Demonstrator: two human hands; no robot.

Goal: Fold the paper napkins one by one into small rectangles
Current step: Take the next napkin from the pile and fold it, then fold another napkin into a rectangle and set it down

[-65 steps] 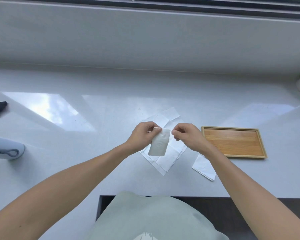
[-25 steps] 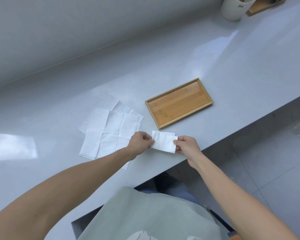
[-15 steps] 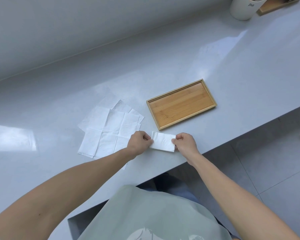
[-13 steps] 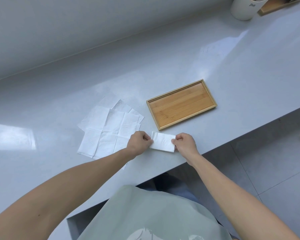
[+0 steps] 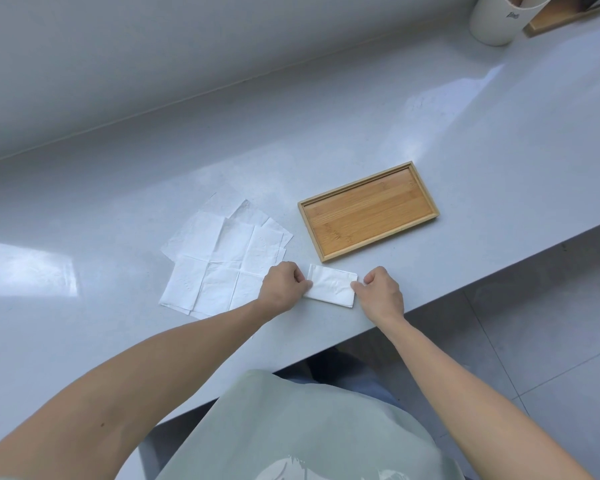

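White folded napkin point(image 5: 331, 285) now lies flat near the counter point(image 5: 465, 140) edge, lowered from mid-air; left hand point(image 5: 284, 286) and right hand point(image 5: 380, 293) pinch its ends, seemingly pressing the crease. Unfolded napkins point(image 5: 219, 258) wait beside.

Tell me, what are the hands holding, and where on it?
A folded napkin lying on the counter. The left hand pinches its left short end, the right hand its right short end.

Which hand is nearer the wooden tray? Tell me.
Right. The right hand sits just below the tray, at the folded napkin's right end; the left hand holds its left end, farther off, beside the unfolded napkins.
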